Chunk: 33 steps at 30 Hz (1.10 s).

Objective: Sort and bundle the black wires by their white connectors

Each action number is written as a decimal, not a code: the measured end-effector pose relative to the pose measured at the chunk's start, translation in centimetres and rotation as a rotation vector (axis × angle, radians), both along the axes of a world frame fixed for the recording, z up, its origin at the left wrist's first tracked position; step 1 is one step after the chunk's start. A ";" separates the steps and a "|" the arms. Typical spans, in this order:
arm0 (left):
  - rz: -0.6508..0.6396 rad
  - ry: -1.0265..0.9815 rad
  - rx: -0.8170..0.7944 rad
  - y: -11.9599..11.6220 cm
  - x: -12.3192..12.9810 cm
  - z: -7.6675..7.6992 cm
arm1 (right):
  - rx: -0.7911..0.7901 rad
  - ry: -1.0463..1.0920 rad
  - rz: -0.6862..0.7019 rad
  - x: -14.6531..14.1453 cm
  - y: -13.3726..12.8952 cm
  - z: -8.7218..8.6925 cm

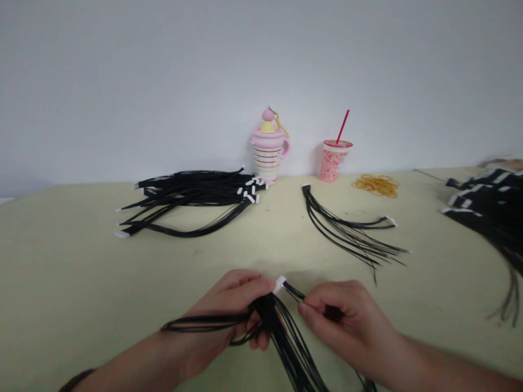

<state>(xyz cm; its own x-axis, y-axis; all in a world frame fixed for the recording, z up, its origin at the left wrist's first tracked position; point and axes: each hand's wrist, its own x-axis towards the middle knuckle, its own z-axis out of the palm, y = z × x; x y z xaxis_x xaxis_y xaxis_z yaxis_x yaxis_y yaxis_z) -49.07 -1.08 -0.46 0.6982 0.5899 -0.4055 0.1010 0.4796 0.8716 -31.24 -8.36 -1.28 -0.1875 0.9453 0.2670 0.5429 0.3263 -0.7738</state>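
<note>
Near the front of the table my left hand (241,305) is closed around a black wire harness (275,326), whose wires hang down toward me and also loop left over my wrist. A white connector (279,285) sticks out by my left thumb tip. Short black wires run from that connector to my right hand (343,316), where thumb and forefinger pinch them. Beyond my hands, a single loose harness (339,226) lies fanned out, with white connectors on some ends and bare wire tips on others.
A pile of black harnesses (183,190) lies at the back left, another pile (490,201) at the right edge. Against the wall stand a pink-and-white striped cup (267,155) and a pink tumbler (333,163) with a red straw. Yellow rubber bands (376,185) lie beside the tumbler.
</note>
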 end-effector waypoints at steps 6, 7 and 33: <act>-0.015 0.049 0.031 0.0 0.2 -0.2 | 0.021 0.002 0.046 0.0 -0.5 0.2; -0.018 0.049 0.041 0.0 0.3 -0.3 | 0.035 -0.004 0.043 0.1 -0.5 0.1; -0.020 0.040 0.178 -0.4 0.8 0.2 | -0.035 -0.035 -0.016 0.4 0.2 -0.1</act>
<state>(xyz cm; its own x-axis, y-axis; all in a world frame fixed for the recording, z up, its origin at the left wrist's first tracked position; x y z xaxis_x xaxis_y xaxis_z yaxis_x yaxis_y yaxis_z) -48.29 -1.46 -0.22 0.6963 0.6406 -0.3237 0.1453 0.3159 0.9376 -30.83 -8.20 -1.39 -0.1814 0.9568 0.2272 0.5748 0.2906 -0.7650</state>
